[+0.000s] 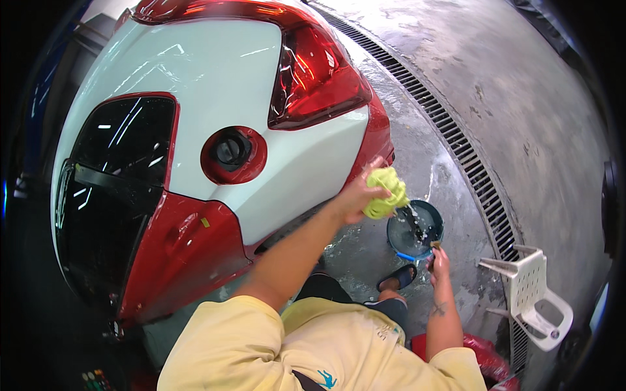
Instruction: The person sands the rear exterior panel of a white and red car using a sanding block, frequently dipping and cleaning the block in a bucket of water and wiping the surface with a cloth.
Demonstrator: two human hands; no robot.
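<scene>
My left hand (357,199) is closed round a bunched yellow-green cloth (386,194). Water streams from the cloth into a dark bucket (417,225) on the wet floor, which has water in it and a blue handle (411,257). At the bucket's near right rim, my right hand (440,264) is closed on a thin thing with a small tan end (435,244); its kind cannot be made out. Left of the cloth stands a white and red car (222,72). Its round red fuel recess (207,159) is uncovered, with a black fuel cap (230,151) in place.
A slotted floor drain (456,133) curves past the bucket on the right. A beige plastic chair or stool (529,290) lies tipped over it. My sandalled foot (398,278) is just below the bucket. Something red and shiny (479,355) lies beside my right arm.
</scene>
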